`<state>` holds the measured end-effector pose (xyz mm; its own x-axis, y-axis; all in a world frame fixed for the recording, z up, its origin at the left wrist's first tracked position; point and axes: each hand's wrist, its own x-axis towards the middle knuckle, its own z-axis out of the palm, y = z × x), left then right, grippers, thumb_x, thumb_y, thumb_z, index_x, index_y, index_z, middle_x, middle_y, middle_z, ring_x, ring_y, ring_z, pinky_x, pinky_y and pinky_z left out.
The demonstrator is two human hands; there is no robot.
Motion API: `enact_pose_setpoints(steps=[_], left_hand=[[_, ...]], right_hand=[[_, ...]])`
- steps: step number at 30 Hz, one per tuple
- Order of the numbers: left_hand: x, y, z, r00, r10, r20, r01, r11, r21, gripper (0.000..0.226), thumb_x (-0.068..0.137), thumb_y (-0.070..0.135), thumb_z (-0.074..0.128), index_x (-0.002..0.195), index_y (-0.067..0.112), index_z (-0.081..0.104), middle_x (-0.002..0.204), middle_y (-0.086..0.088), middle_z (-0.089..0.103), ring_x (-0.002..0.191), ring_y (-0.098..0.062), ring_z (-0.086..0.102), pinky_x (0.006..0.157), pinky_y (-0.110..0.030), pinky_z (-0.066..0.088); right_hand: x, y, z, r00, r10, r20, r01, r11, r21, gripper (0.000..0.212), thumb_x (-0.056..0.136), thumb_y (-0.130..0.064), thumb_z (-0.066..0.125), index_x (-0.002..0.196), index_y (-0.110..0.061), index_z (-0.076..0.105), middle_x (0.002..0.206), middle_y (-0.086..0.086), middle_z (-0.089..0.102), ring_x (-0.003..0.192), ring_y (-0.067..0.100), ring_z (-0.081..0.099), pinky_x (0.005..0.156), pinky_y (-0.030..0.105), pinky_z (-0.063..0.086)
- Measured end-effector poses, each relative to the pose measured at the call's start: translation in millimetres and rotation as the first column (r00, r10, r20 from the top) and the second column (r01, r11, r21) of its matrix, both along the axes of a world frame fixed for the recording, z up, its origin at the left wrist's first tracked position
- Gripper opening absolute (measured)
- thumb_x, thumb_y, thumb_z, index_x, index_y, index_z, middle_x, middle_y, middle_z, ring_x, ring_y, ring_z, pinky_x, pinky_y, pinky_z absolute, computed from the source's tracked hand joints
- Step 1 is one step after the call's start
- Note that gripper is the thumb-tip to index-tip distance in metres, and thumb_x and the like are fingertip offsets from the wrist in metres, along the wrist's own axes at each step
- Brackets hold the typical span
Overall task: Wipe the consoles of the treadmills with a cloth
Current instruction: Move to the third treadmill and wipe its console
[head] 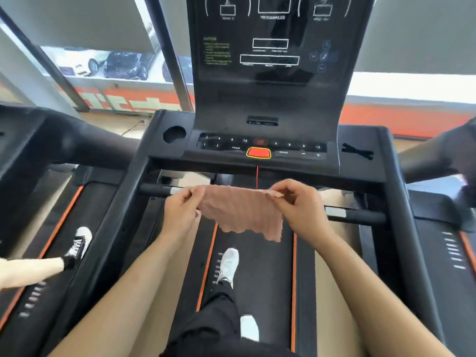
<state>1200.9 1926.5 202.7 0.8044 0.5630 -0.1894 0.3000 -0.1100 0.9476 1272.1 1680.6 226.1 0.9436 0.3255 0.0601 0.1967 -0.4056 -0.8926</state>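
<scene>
A pink cloth [240, 212] hangs spread out in front of me, below the treadmill console. My left hand [180, 210] pinches its upper left corner and my right hand [298, 204] pinches its upper right corner. The black console [268, 47] rises ahead with its dark display panel. Under it lies the button panel [262, 148] with a red stop button [258, 153]. The cloth is held apart from the console, just above the front handlebar [355, 215].
I stand on the treadmill belt [257, 266] with orange stripes. A cup holder [174, 134] sits at the console's left. Another person's foot in a black-and-white shoe [78, 244] is on the left treadmill. A third treadmill [448, 228] stands at the right. Windows are behind.
</scene>
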Motion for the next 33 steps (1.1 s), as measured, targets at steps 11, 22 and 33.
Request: enact_pose_setpoints(steps=[11, 22, 33], left_hand=[[181.2, 100.9, 24.7, 0.992, 0.034, 0.121, -0.008, 0.979, -0.206, 0.016, 0.101, 0.029, 0.062, 0.095, 0.022, 0.074, 0.099, -0.003, 0.071, 0.095, -0.016, 0.067, 0.078, -0.031, 0.061], [313.8, 170.3, 23.2, 0.981, 0.098, 0.165, -0.034, 0.935, -0.354, 0.015, 0.100, 0.025, 0.066, 0.087, 0.020, 0.070, 0.094, -0.004, 0.072, 0.091, -0.018, 0.069, 0.096, -0.046, 0.061], [348.0, 184.9, 6.8, 0.985, 0.129, 0.117, -0.087, 0.947, -0.310, 0.011, 0.092, 0.036, 0.070, 0.091, 0.025, 0.072, 0.098, 0.000, 0.075, 0.102, -0.023, 0.070, 0.102, -0.050, 0.055]], right_hand=[[152.8, 121.0, 56.0, 0.966, -0.187, 0.180, 0.182, 0.982, 0.044, 0.016, 0.093, -0.008, 0.068, 0.092, -0.024, 0.072, 0.084, -0.011, 0.073, 0.080, 0.009, 0.069, 0.076, 0.031, 0.059], [253.5, 219.7, 68.1, 0.831, -0.114, 0.544, 0.158, 0.987, -0.035, 0.034, 0.091, 0.011, 0.057, 0.107, -0.009, 0.079, 0.115, 0.001, 0.071, 0.105, 0.006, 0.062, 0.093, 0.022, 0.053], [332.6, 264.4, 44.6, 0.601, 0.588, 0.542, 0.177, 0.563, -0.807, 0.061, 0.098, -0.049, 0.050, 0.155, -0.041, 0.030, 0.169, 0.004, 0.020, 0.141, 0.048, 0.030, 0.118, 0.071, 0.016]])
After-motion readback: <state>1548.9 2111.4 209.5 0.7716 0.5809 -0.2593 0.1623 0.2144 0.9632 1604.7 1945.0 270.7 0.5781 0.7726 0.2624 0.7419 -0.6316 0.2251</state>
